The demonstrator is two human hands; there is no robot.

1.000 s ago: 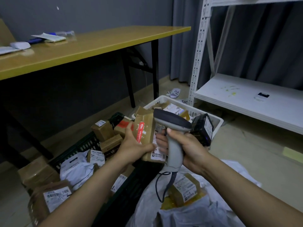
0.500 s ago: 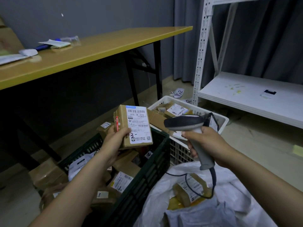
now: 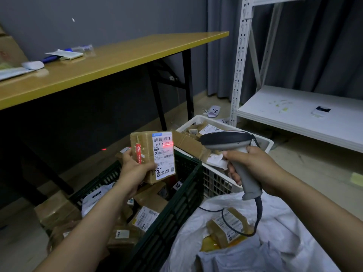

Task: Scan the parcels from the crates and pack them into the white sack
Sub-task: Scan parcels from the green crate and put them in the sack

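Dark crate (image 3: 167, 218) is stuffed with parcels, white crate (image 3: 218, 179) just behind it, white sack (image 3: 275, 232) right of it holding one. Above it, left hand (image 3: 135, 169) clamps a taped box (image 3: 155, 156), label out; right hand (image 3: 253, 165) fist-grips the scanner (image 3: 231, 146), red line on label.

A dim room with a grey wall (image 3: 98, 14); a yellow-topped bench (image 3: 121, 55) on black legs stands against it; grey curtains (image 3: 314, 46) hang behind a white metal shelf (image 3: 294, 112); pale floor (image 3: 314, 163).
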